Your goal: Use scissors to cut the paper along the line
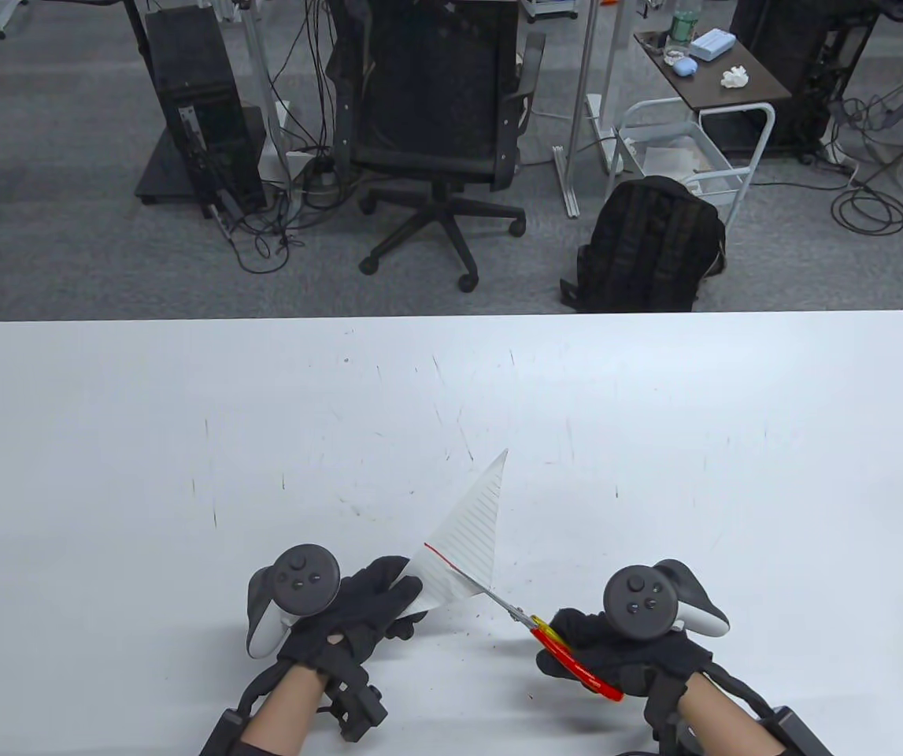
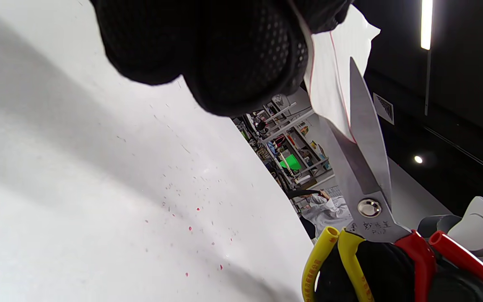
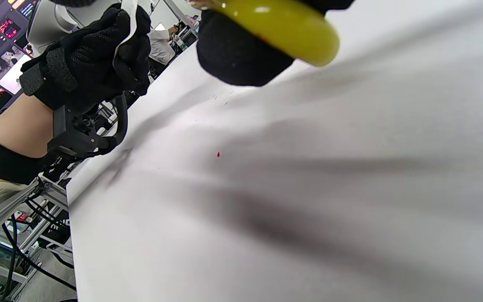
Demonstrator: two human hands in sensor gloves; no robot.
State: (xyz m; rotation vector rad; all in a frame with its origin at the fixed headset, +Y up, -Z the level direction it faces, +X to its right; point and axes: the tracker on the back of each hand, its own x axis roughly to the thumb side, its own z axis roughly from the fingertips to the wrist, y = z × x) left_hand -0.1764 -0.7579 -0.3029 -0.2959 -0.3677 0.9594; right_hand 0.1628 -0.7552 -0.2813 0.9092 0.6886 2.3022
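A lined white paper with a red line across it is held up off the white table. My left hand pinches its near left corner; the paper also shows in the left wrist view. My right hand grips the red and yellow handles of the scissors. The blades reach into the paper's right edge at the red line. In the left wrist view the blades stand slightly apart with paper between them. The yellow handle shows in the right wrist view.
Small red and dark paper specks lie on the table near the hands. Beyond the far table edge stand an office chair, a black backpack and a side cart.
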